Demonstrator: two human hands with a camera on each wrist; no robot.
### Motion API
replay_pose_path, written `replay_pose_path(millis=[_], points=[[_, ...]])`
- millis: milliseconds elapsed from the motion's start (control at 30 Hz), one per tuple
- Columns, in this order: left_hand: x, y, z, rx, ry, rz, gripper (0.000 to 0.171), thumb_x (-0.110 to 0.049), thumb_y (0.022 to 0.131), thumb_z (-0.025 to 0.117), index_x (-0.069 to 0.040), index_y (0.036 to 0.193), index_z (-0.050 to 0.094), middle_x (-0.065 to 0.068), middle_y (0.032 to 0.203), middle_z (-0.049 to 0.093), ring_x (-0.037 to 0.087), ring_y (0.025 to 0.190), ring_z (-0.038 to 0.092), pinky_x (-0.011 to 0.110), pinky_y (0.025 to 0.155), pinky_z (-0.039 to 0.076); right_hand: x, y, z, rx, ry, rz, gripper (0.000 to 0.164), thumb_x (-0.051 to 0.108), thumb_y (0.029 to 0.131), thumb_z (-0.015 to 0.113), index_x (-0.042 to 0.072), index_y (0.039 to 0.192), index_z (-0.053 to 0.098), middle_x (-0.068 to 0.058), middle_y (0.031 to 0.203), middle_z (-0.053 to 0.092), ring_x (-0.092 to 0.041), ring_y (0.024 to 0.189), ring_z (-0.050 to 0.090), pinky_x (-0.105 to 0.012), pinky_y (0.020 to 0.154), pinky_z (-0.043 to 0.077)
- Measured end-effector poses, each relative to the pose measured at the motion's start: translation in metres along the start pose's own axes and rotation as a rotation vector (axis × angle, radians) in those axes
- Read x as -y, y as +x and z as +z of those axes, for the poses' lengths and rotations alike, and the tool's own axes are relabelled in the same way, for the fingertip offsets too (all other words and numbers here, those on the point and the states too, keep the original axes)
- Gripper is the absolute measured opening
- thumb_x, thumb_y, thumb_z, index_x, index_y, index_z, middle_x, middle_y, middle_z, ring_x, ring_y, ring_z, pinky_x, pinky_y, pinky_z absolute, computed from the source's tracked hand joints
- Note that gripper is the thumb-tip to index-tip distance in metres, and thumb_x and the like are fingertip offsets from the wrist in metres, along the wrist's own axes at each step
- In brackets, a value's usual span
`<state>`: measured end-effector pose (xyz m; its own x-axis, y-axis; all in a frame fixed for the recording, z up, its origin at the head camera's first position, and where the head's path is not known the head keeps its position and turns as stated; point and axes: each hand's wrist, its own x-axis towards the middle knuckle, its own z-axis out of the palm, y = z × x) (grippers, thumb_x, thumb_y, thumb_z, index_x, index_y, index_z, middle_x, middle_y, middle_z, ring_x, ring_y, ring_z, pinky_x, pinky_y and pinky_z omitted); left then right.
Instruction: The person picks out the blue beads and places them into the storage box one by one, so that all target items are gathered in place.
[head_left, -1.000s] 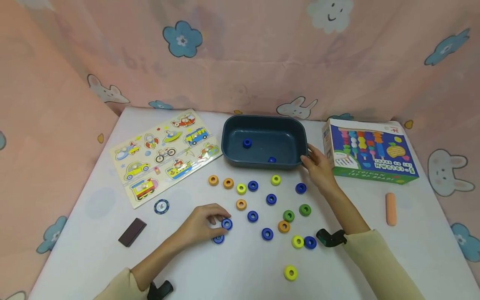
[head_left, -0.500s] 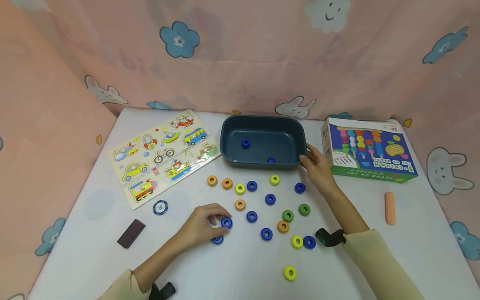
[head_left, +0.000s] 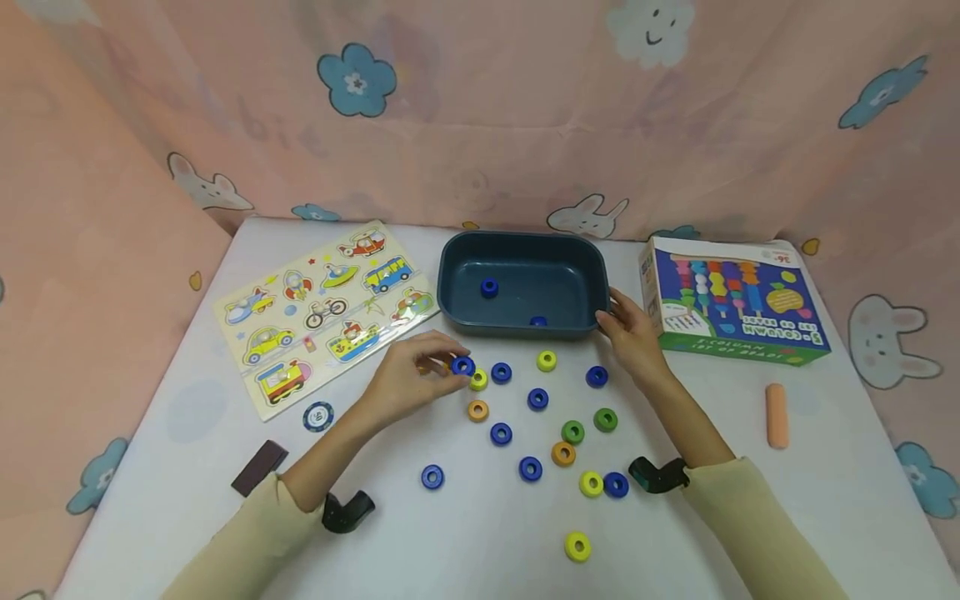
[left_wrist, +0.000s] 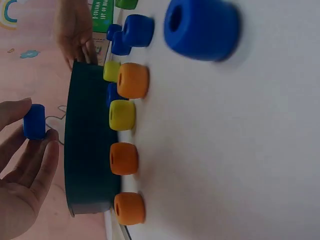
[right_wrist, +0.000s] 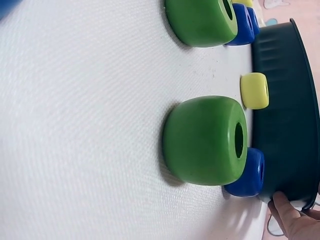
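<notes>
My left hand (head_left: 405,377) pinches a blue bead (left_wrist: 35,122) between thumb and fingertips. In the left wrist view that bead is raised off the table. The right hand (head_left: 633,337) holds the right front corner of a dark teal tub (head_left: 517,332), its thumb against the outer wall. Two blue beads lie inside the tub, one (head_left: 489,295) near the middle and one partly hidden by the front wall. Loose beads are scattered before the tub: blue, yellow (head_left: 577,557), green (right_wrist: 200,145) and orange (left_wrist: 125,159). From the head view, the left hand covers two orange ones.
A vehicle puzzle board (head_left: 300,367) lies at the left, with a round token (head_left: 309,417) and a dark brown block (head_left: 258,468) below it. At the right stand a colourful toy box (head_left: 750,346) and a peach-coloured rounded stick (head_left: 777,417). A printed cloth hangs behind.
My left hand has lifted the blue bead and carried it forward toward the tub, uncovering another blue bead on the table. The right hand stays on the tub.
</notes>
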<state>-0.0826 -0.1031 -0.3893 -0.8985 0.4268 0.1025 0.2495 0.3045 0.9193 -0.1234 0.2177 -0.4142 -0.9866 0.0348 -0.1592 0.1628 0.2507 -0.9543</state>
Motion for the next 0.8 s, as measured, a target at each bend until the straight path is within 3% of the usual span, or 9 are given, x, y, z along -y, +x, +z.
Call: replay_pose_path(millis=[133,333,467,633,800], points=[[-0.004,0.025,-0.002,-0.037,-0.028,0.039,0.032,-0.006,0.076,0.076,-0.002,0.106,0.066,0.009,0.101,0.063,0.023,0.090,0.059,0.041,0.076,0.053,-0.001,0.000,0.001,0.004,-0.001,0.013,0.054,0.014,0.098,0.045,0.004,0.146,0.021,-0.021,0.142,0.033,-0.029,0.127,0.038,-0.036,0.099,0.038],[-0.005,0.069,0.000,-0.087,-0.012,0.069,0.031,-0.015,0.079,0.075,-0.005,0.107,0.067,0.003,0.103,0.062,0.015,0.089,0.059,0.030,0.074,0.053,0.000,0.002,0.000,-0.002,-0.009,0.000,0.053,0.014,0.098,0.044,0.003,0.146,0.022,-0.021,0.142,0.033,-0.029,0.127,0.039,-0.036,0.099,0.038],[-0.003,0.090,0.001,-0.136,0.005,0.061,0.031,-0.017,0.079,0.075,-0.006,0.107,0.066,0.001,0.102,0.061,0.016,0.089,0.059,0.026,0.073,0.052,0.002,0.004,0.002,-0.003,-0.008,0.004,0.053,0.013,0.098,0.044,0.004,0.145,0.023,-0.021,0.143,0.032,-0.029,0.127,0.039,-0.036,0.098,0.039],[0.000,0.104,0.003,-0.171,0.026,0.071,0.032,-0.017,0.079,0.075,-0.005,0.107,0.066,0.003,0.102,0.062,0.018,0.092,0.058,0.024,0.075,0.051,0.003,0.005,0.004,-0.009,-0.029,0.023,0.053,0.012,0.098,0.044,0.005,0.146,0.023,-0.019,0.143,0.033,-0.028,0.127,0.039,-0.036,0.099,0.039],[0.004,0.105,0.005,-0.170,0.045,0.079,0.034,-0.015,0.079,0.075,-0.007,0.110,0.065,0.002,0.110,0.060,0.019,0.103,0.054,0.028,0.085,0.048,0.001,0.002,0.002,-0.009,-0.027,0.025,0.053,0.011,0.099,0.044,0.004,0.146,0.021,-0.020,0.143,0.032,-0.028,0.127,0.038,-0.038,0.100,0.038]])
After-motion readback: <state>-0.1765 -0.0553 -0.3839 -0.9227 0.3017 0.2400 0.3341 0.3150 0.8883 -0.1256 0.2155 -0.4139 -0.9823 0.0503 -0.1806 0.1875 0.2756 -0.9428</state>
